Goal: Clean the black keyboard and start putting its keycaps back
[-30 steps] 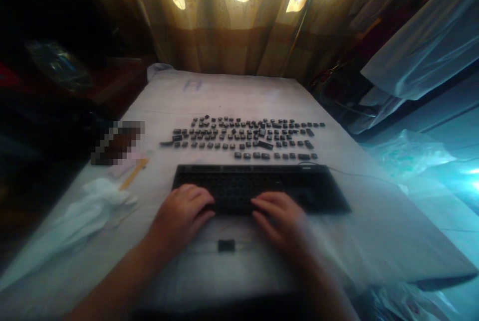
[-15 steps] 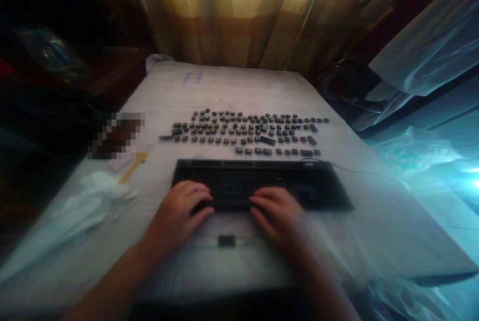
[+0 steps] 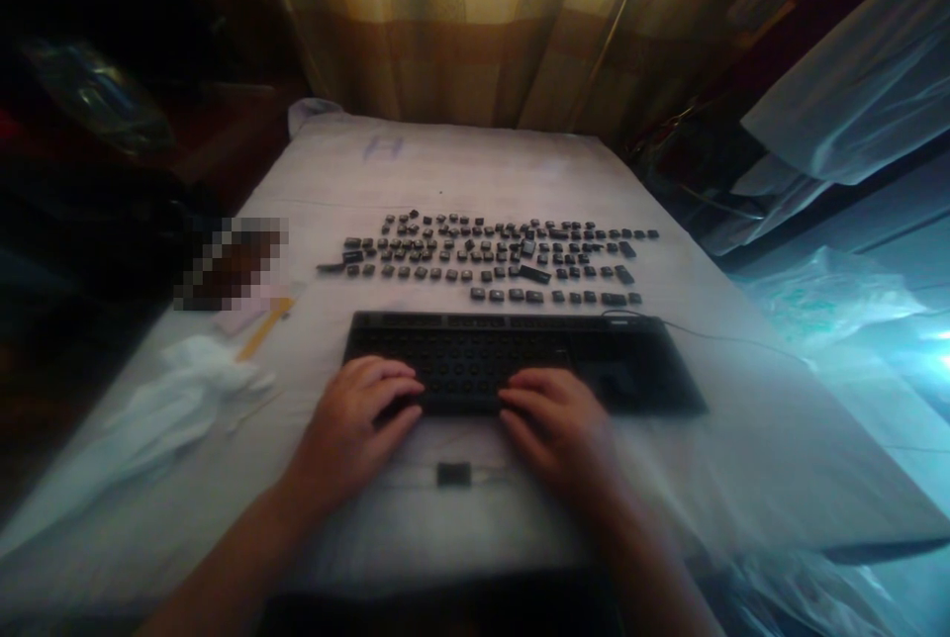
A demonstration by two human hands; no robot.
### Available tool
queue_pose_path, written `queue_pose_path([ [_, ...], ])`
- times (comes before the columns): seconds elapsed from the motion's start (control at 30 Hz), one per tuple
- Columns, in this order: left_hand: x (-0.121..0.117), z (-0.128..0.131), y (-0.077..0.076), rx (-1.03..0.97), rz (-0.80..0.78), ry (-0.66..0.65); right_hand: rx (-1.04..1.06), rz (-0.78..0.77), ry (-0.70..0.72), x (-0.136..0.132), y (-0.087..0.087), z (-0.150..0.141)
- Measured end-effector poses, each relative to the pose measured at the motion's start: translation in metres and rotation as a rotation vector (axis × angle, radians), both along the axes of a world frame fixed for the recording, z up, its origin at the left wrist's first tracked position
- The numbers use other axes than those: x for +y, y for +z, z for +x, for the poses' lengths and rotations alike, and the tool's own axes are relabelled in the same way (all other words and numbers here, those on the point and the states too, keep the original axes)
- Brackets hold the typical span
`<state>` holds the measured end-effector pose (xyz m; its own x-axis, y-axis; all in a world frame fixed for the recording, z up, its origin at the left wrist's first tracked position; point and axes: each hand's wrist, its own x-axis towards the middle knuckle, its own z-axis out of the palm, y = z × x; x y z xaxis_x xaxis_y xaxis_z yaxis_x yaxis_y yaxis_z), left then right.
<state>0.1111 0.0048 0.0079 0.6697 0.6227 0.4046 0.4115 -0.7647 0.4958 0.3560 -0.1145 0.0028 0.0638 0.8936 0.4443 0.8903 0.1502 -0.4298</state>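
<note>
A black keyboard frame (image 3: 520, 360) with its keys taken off lies across the white-covered table (image 3: 742, 459). My left hand (image 3: 352, 429) rests on its near left edge, fingers stretched forward and slightly apart. My right hand (image 3: 556, 424) lies on the near edge toward the middle, fingers also extended, its outline smeared. Neither hand holds anything. Several loose black keycaps (image 3: 490, 256) are laid out in rows beyond the keyboard. One single keycap (image 3: 453, 474) sits on the table between my wrists.
A crumpled white cloth (image 3: 185, 390) and a yellow stick-like tool (image 3: 263, 328) lie at the left. A thin cable (image 3: 712, 335) runs off the keyboard's right end. Curtains (image 3: 482, 44) hang behind the table; plastic sheeting (image 3: 838, 93) is at the right.
My hands stay on the keyboard's near edge. The view has tilted slightly, so everything sits a little higher in the picture.
</note>
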Motion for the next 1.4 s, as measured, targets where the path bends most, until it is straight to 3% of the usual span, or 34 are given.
queue_pose_path([
  [0.53,-0.003,-0.005,-0.002,-0.016,-0.04,0.052,-0.007,0.004,0.024,0.002,-0.002,0.001],
  [0.93,0.002,-0.003,-0.001,-0.004,-0.129,0.067,-0.019,-0.177,-0.037,0.005,0.014,-0.004],
  [1.4,0.002,-0.001,-0.004,0.001,-0.116,0.064,-0.166,-0.328,-0.03,0.016,0.028,-0.01],
])
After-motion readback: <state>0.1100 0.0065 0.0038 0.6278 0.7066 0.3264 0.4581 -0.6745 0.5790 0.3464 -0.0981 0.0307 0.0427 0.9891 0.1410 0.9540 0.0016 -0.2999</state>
